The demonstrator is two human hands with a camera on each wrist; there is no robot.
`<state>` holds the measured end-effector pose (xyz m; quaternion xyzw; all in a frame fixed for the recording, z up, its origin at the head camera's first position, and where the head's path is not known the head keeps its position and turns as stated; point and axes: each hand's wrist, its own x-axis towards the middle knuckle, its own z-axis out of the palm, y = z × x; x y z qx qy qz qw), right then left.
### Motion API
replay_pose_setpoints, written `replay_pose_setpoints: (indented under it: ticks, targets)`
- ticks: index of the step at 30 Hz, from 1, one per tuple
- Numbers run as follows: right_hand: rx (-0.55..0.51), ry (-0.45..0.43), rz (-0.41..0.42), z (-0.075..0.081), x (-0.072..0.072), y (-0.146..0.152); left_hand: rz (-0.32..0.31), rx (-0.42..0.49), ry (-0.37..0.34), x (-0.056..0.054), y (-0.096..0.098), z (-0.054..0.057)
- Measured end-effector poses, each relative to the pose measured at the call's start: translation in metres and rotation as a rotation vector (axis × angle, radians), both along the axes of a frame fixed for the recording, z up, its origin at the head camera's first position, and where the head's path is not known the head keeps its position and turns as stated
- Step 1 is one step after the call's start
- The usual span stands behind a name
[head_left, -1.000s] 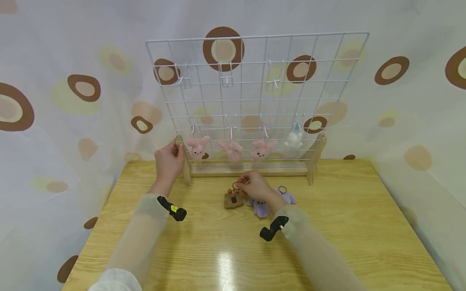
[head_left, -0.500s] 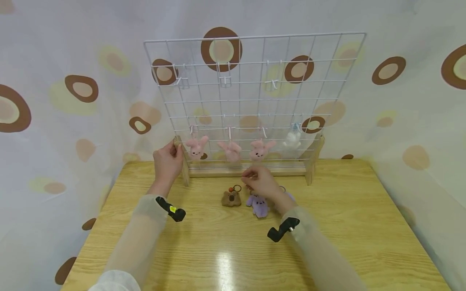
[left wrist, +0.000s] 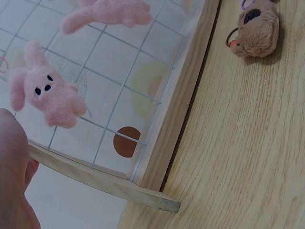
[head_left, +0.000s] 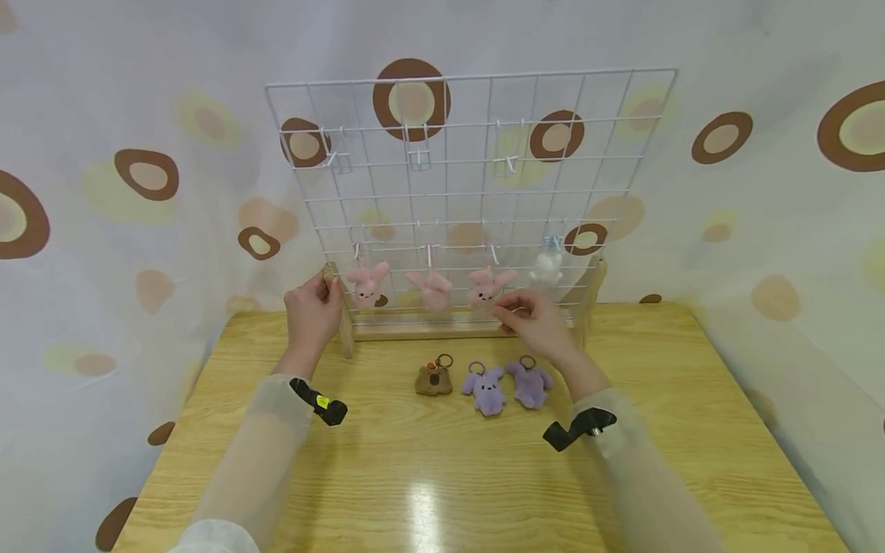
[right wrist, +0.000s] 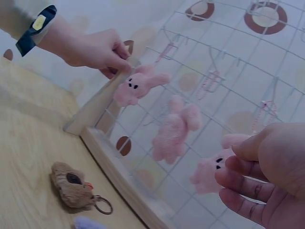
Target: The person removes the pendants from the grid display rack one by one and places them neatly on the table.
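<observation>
My left hand [head_left: 313, 311] grips the top of the left wooden upright [head_left: 346, 332] of a white wire grid rack. Several plush keychains hang from its lower hooks: a pink bunny [head_left: 365, 287] at left, a back-turned pink one [head_left: 434, 292], a third pink bunny [head_left: 482, 287] and a white plush [head_left: 546, 269] at right. My right hand [head_left: 538, 321] is beside the third pink bunny, fingers bent loosely around nothing; in the right wrist view its fingertips overlap that bunny, and contact is unclear. On the table lie a brown bear keychain [head_left: 433, 381] and two purple plush keychains, one face-up [head_left: 489, 395], one face-down [head_left: 530, 386].
Higher on the grid, bare white hooks [head_left: 418, 158] stick out in a row. A wooden crossbar [head_left: 429, 331] joins the rack's feet near the table's [head_left: 387, 468] back edge. A patterned cloth [head_left: 754, 230] rises behind the rack and at both sides.
My right hand has let go of the brown bear keychain's ring and moved right and up toward the third pink bunny. The bear lies on the table. My left hand stays on the upright.
</observation>
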<state>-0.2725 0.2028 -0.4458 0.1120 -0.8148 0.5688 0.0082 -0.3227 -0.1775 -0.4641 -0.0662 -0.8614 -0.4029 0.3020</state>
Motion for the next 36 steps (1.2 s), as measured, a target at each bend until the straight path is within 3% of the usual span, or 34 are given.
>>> replay_pose_setpoints:
  ticks: [14,20,30,36]
  targets:
    - [-0.083,0.073,-0.076,0.028,-0.007,0.034,0.023,-0.017,0.01,0.003,-0.003,-0.001]
    - [-0.083,0.069,-0.174,0.041,-0.009,0.043,0.031,-0.031,0.007,0.004,-0.004,-0.002]
    - [-0.144,0.104,-0.301,0.047,-0.016,0.052,0.035,-0.028,-0.022,0.002,0.0,-0.001]
    - [-0.174,0.125,-0.336,0.048,-0.021,0.051,0.03,-0.018,-0.037,0.002,0.002,0.0]
